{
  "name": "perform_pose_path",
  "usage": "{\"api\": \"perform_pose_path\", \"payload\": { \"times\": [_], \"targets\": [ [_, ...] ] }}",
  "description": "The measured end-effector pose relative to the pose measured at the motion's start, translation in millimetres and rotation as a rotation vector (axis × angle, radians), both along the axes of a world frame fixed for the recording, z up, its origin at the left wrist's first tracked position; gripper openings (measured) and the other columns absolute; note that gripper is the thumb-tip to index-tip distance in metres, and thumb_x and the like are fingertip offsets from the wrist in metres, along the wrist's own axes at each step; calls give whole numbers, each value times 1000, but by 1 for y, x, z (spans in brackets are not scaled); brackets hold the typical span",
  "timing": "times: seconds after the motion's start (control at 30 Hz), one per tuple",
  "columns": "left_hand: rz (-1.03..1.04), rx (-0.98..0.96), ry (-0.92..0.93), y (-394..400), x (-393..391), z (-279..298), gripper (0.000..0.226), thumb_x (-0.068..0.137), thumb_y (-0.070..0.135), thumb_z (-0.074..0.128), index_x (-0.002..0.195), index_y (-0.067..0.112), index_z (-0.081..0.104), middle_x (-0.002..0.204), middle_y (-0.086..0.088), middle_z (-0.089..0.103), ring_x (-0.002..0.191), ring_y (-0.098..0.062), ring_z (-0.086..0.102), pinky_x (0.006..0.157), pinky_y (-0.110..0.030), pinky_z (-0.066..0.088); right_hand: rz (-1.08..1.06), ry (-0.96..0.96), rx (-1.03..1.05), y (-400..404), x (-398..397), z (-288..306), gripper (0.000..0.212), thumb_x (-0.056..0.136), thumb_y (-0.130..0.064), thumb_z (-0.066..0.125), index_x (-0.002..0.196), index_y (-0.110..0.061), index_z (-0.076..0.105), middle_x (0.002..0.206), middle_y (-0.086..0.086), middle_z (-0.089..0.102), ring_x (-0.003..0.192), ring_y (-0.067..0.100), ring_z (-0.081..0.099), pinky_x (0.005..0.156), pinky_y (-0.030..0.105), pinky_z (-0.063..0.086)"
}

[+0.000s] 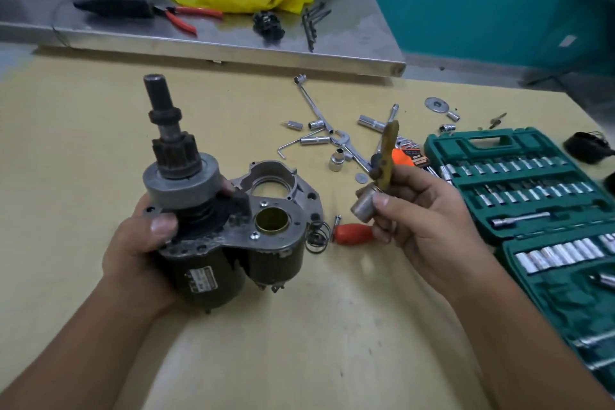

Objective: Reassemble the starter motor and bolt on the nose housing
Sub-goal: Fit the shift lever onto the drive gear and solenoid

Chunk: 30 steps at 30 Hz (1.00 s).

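Note:
My left hand [143, 240] grips the dark starter motor body [213, 270] upright above the table. Its shaft with the pinion gear and grey clutch drum [181, 183] sticks up, and the solenoid bore [272, 219] beside it is open. My right hand [412, 220] holds a silver plunger cylinder [365, 205] with a yellowish shift lever [388, 156] rising from it, to the right of the motor. The grey nose housing [276, 178] lies on the table just behind the motor. A coil spring [317, 236] lies beside the motor's right edge.
A red-handled tool [354, 233] lies under my right hand. Loose sockets, wrenches and washers [332, 140] are scattered behind. An open green socket case [532, 203] fills the right side. A steel bench [233, 40] with pliers and yellow cloth stands at the back.

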<state>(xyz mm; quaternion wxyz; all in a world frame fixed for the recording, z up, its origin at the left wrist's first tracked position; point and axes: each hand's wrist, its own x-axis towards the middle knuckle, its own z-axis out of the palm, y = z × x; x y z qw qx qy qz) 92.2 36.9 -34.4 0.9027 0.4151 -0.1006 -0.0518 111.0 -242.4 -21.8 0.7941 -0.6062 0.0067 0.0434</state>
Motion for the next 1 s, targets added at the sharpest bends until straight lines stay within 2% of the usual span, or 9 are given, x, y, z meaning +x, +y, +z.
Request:
{"api": "perform_pose_path", "payload": {
  "times": [0.07, 0.17, 0.27, 0.37, 0.47, 0.57, 0.7, 0.87, 1.0],
  "targets": [
    [4, 8, 11, 3, 3, -1, 70, 51, 40, 90, 103, 0, 66, 91, -18, 70, 79, -40, 67, 76, -48, 52, 16, -1, -10, 7, -1, -3, 34, 77, 0, 69, 111, 1, 64, 82, 21, 70, 54, 20, 56, 45, 28, 40],
    [-14, 3, 6, 6, 7, -1, 68, 52, 40, 89, 103, 1, 68, 91, -17, 71, 80, -37, 69, 74, -43, 56, -17, 63, 21, 24, -10, -16, 22, 73, 1, 64, 93, -10, 67, 66, 10, 62, 40, 15, 39, 41, 20, 30],
    [-31, -29, 4, 7, 8, -2, 68, 53, 37, 90, 105, -2, 66, 92, -19, 70, 82, -37, 69, 74, -42, 57, -123, 15, -72, 39, -20, -25, 16, 75, -5, 69, 82, -19, 66, 73, 15, 62, 36, 14, 43, 40, 19, 30],
    [-21, -10, -14, 6, 8, -1, 66, 55, 39, 89, 104, -1, 68, 92, -17, 71, 81, -35, 71, 72, -38, 59, -158, -215, -200, 47, -22, -22, 22, 81, -6, 73, 91, -25, 69, 85, 12, 71, 56, 19, 64, 45, 23, 45],
    [-30, -14, -27, 6, 9, 0, 63, 60, 38, 87, 105, -1, 68, 94, -17, 72, 82, -34, 72, 71, -37, 61, -111, -364, -298, 50, -21, -17, 28, 84, -6, 76, 102, -27, 71, 89, 8, 72, 71, 23, 68, 59, 29, 55],
    [-34, -29, -5, 8, 10, 0, 59, 60, 38, 87, 104, 2, 71, 95, -15, 73, 84, -33, 73, 74, -38, 60, -63, -488, -586, 52, -18, -20, 29, 83, -11, 78, 109, -23, 72, 87, -1, 68, 74, 26, 65, 65, 41, 56],
    [-25, -41, 0, 10, 14, -2, 55, 64, 40, 82, 106, 5, 72, 97, -12, 73, 91, -31, 71, 82, -39, 58, -9, -569, -917, 53, -17, -26, 29, 78, -12, 81, 104, -21, 72, 77, -13, 58, 68, 7, 54, 64, 11, 38],
    [18, -68, 55, 14, 18, -9, 63, 60, 42, 83, 109, 5, 70, 101, -13, 71, 96, -35, 67, 89, -46, 51, -4, -628, -994, 50, -17, -32, 28, 76, -21, 78, 104, -22, 72, 82, -21, 52, 70, 0, 54, 66, 7, 35],
    [34, -69, 68, 13, 19, -12, 69, 56, 42, 85, 110, 3, 67, 101, -16, 68, 97, -39, 63, 90, -50, 47, 2, -598, -985, 50, -17, -38, 52, 76, -35, 81, 124, -33, 62, 94, -22, 61, 73, -2, 56, 68, 4, 36]
  ]
}}
